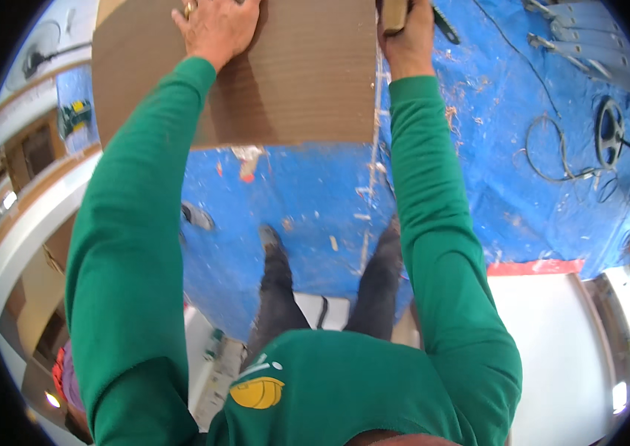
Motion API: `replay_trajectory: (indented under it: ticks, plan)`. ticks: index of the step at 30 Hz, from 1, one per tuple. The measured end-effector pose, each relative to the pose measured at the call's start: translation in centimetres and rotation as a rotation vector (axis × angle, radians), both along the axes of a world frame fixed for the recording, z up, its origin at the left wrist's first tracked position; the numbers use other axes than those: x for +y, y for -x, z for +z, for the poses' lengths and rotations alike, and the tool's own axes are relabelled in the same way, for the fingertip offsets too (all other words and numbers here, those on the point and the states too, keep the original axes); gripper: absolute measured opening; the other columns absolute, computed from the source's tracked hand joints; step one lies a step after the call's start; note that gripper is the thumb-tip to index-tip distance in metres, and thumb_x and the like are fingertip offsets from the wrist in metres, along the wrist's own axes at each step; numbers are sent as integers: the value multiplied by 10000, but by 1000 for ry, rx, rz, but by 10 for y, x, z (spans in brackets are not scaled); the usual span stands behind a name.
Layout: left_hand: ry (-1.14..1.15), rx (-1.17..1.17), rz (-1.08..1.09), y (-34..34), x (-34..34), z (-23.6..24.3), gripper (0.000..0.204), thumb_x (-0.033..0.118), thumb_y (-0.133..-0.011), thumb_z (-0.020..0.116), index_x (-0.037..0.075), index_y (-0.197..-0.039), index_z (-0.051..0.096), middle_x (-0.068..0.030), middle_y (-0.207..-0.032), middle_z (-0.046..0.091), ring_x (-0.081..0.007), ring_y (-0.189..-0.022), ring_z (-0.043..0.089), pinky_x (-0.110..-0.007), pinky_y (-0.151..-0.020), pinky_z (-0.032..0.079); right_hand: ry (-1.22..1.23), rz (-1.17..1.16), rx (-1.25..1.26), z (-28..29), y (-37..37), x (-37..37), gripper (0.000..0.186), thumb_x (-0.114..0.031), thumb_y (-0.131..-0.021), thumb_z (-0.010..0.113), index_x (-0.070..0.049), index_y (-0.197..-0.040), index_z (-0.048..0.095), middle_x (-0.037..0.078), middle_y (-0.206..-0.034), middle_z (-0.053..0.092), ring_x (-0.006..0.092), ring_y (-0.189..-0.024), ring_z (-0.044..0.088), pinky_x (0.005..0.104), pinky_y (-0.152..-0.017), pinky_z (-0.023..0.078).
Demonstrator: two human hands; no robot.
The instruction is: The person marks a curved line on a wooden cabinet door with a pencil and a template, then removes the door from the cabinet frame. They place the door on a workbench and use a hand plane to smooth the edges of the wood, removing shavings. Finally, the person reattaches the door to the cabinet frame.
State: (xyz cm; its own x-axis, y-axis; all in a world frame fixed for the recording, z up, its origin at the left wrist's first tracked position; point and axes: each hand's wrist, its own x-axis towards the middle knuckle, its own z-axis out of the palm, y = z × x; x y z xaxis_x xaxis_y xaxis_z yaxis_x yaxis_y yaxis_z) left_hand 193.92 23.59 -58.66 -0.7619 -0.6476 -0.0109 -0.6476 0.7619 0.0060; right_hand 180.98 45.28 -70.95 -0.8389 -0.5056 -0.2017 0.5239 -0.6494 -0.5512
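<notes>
Where the left hand [224,26] rests spread, gripping nothing, the wood-grain panel [307,82] lies directly beneath it, above the blue tarpaulin [307,193]. The right hand [411,41], beside the panel's right edge, grasps a tan block [394,13]. The panel is brown, flat and faintly striped.

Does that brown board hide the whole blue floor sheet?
No, wide areas of the blue floor sheet show beyond the right and near edges of the brown board.
</notes>
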Motion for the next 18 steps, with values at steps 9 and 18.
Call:
replay_trajectory:
  ticks: [9, 18]
  plan:
    - [42, 13, 25, -3, -3, 3, 883, 671, -1064, 422, 122, -1728, 228, -256, -1772, 179, -433, -1649, 115, -575, -1328, 74, -144, -33, -270, 50, -106, 146, 610, -413, -972, 709, -7, -1410, 587, 173, -1295, 692, 324, -1218, 675, 470, -1086, 549]
    - [24, -21, 22, 6, 3, 6, 879, 660, -1067, 422, 129, -1733, 206, -258, -1775, 165, -441, -1649, 102, -582, -1327, 64, -254, -54, -476, 89, -205, 189, 615, -380, -966, 717, 44, -1397, 607, 179, -1304, 700, 315, -1255, 669, 473, -1156, 492]
